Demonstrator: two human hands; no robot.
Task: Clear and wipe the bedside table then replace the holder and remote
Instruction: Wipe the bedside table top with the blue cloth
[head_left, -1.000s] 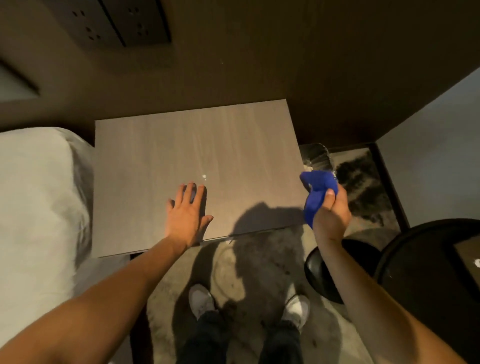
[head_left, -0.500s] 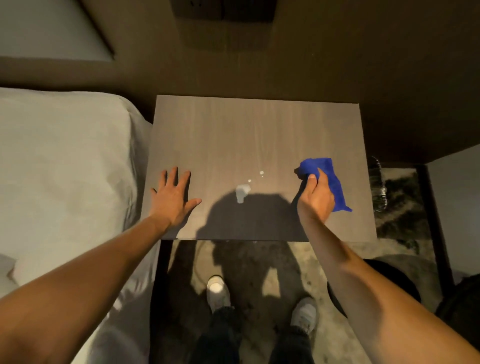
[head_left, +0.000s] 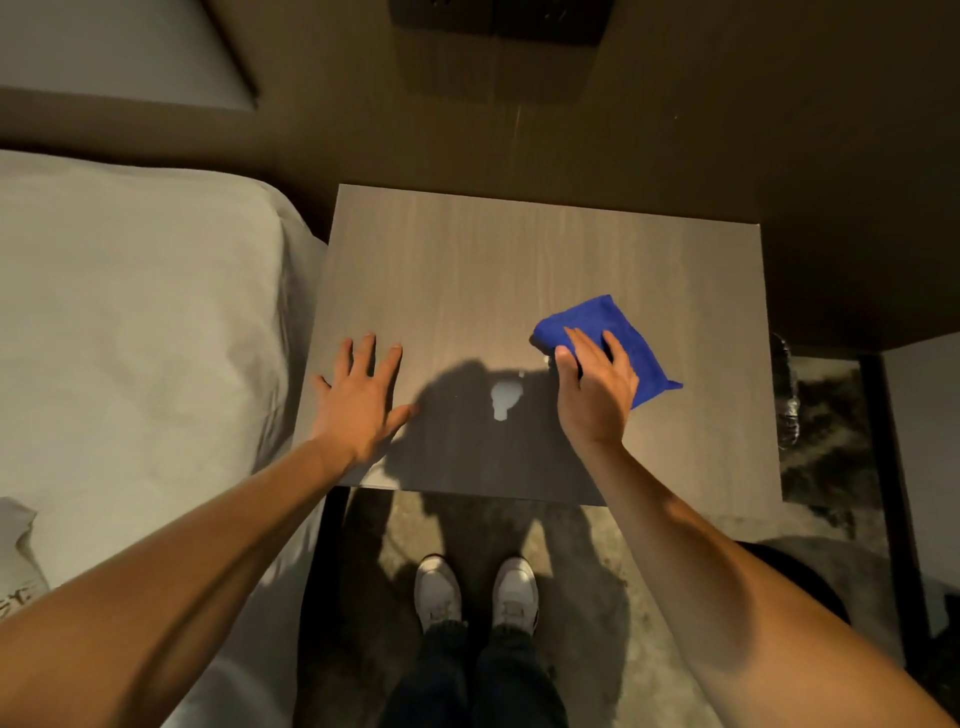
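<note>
The right hand (head_left: 597, 395) is pressing a folded blue cloth (head_left: 618, 338) flat on the worktop (head_left: 519, 260), fingers spread over it, not clenched. The left hand (head_left: 361, 400) is lying released and flat, bracing near the bed (head_left: 140, 312). The cloth should probably sweep left over the pale wet patch (head_left: 504, 397) under even pressure. Holder and remote are not showing.

We saw a white-sheeted bed (head_left: 130, 338) at the left, against a brown wall (head_left: 727, 130). Mottled carpet (head_left: 597, 597) covered the floor, and warm light threw hard shadows.
</note>
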